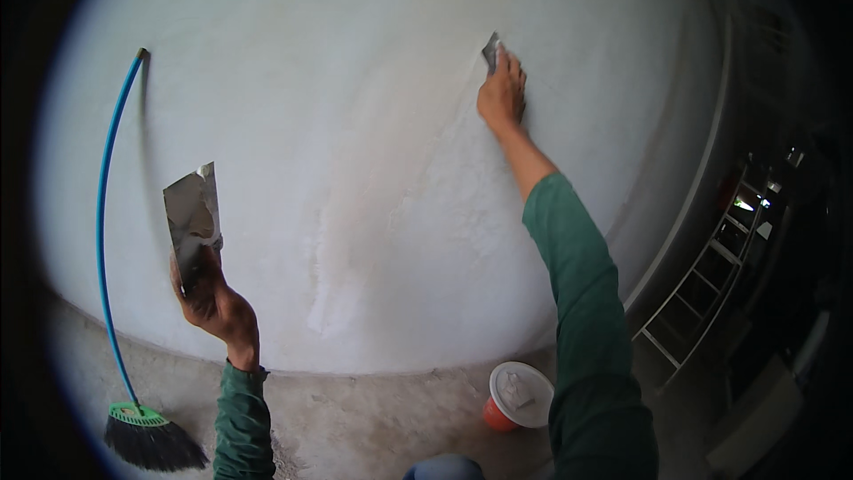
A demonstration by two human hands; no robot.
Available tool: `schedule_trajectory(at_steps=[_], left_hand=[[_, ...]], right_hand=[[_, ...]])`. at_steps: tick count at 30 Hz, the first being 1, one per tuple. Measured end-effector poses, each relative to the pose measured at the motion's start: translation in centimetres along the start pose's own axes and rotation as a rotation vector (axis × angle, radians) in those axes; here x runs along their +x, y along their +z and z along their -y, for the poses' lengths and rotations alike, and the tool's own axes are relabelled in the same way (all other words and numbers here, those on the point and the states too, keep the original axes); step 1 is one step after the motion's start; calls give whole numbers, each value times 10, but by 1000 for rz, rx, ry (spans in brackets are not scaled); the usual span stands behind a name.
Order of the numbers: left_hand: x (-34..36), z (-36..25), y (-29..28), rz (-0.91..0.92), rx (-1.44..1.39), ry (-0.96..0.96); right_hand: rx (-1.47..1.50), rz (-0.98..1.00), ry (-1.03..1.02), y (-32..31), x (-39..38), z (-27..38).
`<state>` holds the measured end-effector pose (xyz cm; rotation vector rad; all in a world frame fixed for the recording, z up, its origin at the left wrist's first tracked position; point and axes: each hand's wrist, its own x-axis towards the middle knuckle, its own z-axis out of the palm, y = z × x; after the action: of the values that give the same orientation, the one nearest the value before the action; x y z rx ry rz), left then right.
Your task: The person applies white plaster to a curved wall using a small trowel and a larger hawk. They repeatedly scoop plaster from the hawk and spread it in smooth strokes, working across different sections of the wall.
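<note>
In my raised right hand (503, 96) is a small putty knife (490, 50), its dark blade against the pale wall (426, 124) high and right of centre. Lower at the left, my left hand (216, 298) is closed on a wider putty knife (193, 209), held upright in front of the wall. Whitish putty clings to parts of this wide metal blade, and its handle is hidden by the hand. Smeared, uneven patches of filler (342, 258) run down the wall's middle between my hands.
A broom (104, 240) with a blue handle and black bristles leans on the wall at far left. On the concrete floor (373, 418) stands an orange bucket (499, 416) topped by a white lid (526, 382). A metal ladder (711, 284) stands at the right.
</note>
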<state>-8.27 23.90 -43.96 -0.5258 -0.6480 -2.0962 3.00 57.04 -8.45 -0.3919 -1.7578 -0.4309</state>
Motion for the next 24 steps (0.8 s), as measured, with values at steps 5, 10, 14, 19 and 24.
schedule_trajectory(at_steps=[5, 10, 14, 19, 24], left_hand=[[-2, 4, -1, -11, 15, 26], [-2, 2, 0, -7, 16, 8], [0, -5, 1, 9, 41, 22], [0, -9, 1, 22, 37, 33], [-1, -8, -1, 7, -7, 38]], right_hand=[[60, 8, -38, 12, 63, -5], [10, 125, -339, 23, -50, 48], [17, 123, -430, 36, -142, 64], [14, 218, -425, 68, -252, 71], [-38, 545, -521, 52, -347, 98]])
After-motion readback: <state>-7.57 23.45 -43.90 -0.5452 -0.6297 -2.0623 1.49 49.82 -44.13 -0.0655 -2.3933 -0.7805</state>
